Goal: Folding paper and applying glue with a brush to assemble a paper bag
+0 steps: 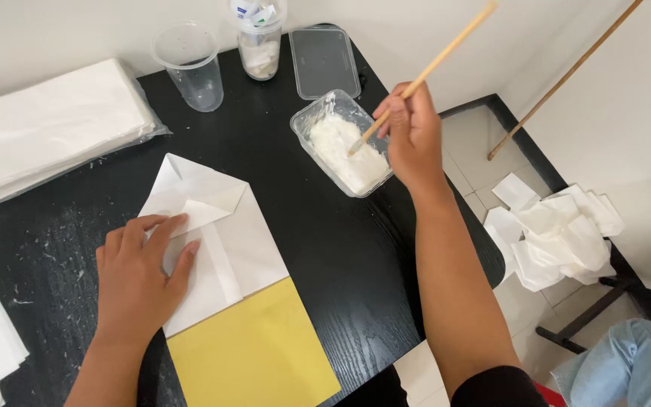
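My left hand [141, 275] lies flat, fingers apart, on a folded white paper bag [246, 241] whose upper end is creased into a triangular flap. A yellow sheet [254, 354] sticks out from under the bag toward me. My right hand [412, 132] grips a long wooden stick [446, 49]. Its lower tip dips into white paste in a clear rectangular plastic tub [307, 124] on the black table [340, 256].
A clear lid [324, 60] lies behind the tub, with a clear plastic cup [190, 64] and a cup of scraps [259, 38] near the wall. White paper stacks [47, 128] sit at left. Folded white bags [559, 234] are piled on the floor, beside another stick [566, 75].
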